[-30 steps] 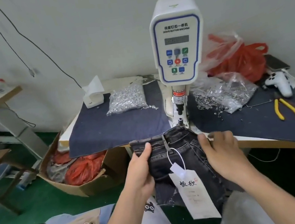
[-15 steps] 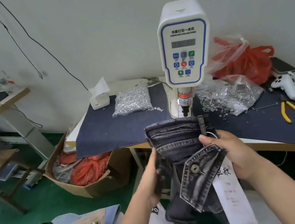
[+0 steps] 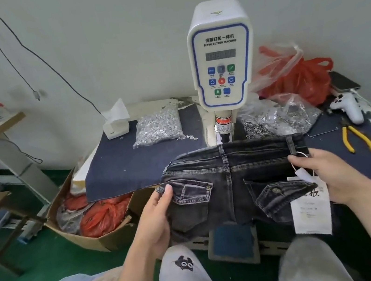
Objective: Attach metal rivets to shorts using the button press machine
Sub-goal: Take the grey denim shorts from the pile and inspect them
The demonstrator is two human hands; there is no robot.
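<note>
Below the press head of the button press machine (image 3: pixel 222 60), the dark denim shorts (image 3: pixel 233 181) were held spread in the air, back side up, with the waistband running left to right just in front of the machine's punch and nearly touching it. The left edge was pinched by the left hand (image 3: pixel 154 219), thumb on top beside the flapped pocket; the right edge was gripped by the right hand (image 3: pixel 328 177), fingers curled round the fabric near the belt loop, ring and paper tag (image 3: pixel 310 210). The punch lay straight beyond the waistband's middle, about equally near to both hands, so a short push forward was judged to be what the next move would call for. On the cloth-covered table (image 3: pixel 123 172), a clear bag of silver rivets (image 3: pixel 159 127) stood left of the machine and an opened bag of ring-shaped metal parts (image 3: pixel 276 119) right of it. A cardboard box (image 3: pixel 97 238) on the floor held red plastic bags.
</note>
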